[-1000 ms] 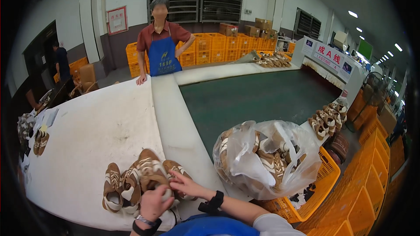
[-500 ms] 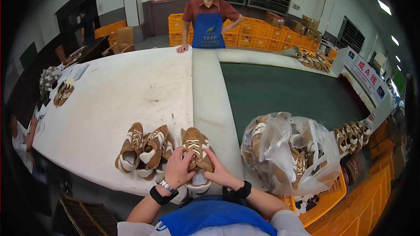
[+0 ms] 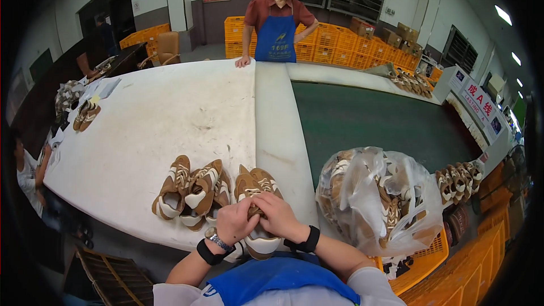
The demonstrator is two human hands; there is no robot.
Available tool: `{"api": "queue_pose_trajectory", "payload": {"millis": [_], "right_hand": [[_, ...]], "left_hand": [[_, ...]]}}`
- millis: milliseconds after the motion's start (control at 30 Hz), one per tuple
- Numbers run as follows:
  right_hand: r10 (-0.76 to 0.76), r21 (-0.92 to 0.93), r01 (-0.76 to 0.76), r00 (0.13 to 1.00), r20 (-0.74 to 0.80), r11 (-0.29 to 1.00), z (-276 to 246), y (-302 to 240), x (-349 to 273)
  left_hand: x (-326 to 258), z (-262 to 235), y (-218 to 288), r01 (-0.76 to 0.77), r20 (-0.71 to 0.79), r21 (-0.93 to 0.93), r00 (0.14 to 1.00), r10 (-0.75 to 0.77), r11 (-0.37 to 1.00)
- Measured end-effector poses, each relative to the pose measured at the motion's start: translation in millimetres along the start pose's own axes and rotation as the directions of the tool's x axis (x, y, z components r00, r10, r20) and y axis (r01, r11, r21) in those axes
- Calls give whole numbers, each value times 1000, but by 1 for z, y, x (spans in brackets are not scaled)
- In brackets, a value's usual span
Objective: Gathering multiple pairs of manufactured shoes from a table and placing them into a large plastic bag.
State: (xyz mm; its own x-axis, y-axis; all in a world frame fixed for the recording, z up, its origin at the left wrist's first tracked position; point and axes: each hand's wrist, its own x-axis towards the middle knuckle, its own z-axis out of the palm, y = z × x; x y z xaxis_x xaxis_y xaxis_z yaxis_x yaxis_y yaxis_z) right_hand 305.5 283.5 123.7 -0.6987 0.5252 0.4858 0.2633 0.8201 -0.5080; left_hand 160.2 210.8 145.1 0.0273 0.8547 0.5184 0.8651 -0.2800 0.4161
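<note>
We log the scene from the largest item down: a long white table runs away from us, with a dark green belt beside it on the right, and a person in a blue apron stands at the far end with a hand on the table edge. Stacks of orange crates line the back wall; what they hold we cannot tell. At the right an orange crate sits below the table edge, mostly hidden. On the table edge above it rests a clear plastic bag bulging with brown-and-white shoes, its mouth loosely gathered. A row of the same shoes stands just beyond the bag, and three loose shoes lie on the table to the left of our hands. At the near edge, our left hand and right hand each have a closed grip on the brown shoe, fingers wrapped over its laces, sole on the table, heel hanging past the rim. Risk, in our judgement: with the heel overhanging, a loosened grip could let the shoe tip off toward our lap. The bag also leans over the edge; a nudge from the right elbow could spill it.
</note>
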Motion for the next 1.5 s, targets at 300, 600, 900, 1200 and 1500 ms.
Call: {"api": "queue_pose_trajectory", "payload": {"millis": [300,600,900,1200,1500], "right_hand": [[165,77,-162,986,-36,984,-15,-19,7],[81,191,-78,997,-11,979,-26,-16,17],[418,712,-324,907,47,623,-35,-29,24],[389,782,-314,916,100,538,-54,-49,25],[371,785,-308,922,108,537,-60,-55,29]], "left_hand": [[-19,-9,-5,-82,36,-113,996,86,990],[-3,11,-25,216,-175,-553,914,-366,805],[2,-12,5,367,105,-823,848,-519,433],[-3,-35,22,257,102,-914,895,-434,315],[-3,-40,26,225,79,-914,915,-394,338]]}}
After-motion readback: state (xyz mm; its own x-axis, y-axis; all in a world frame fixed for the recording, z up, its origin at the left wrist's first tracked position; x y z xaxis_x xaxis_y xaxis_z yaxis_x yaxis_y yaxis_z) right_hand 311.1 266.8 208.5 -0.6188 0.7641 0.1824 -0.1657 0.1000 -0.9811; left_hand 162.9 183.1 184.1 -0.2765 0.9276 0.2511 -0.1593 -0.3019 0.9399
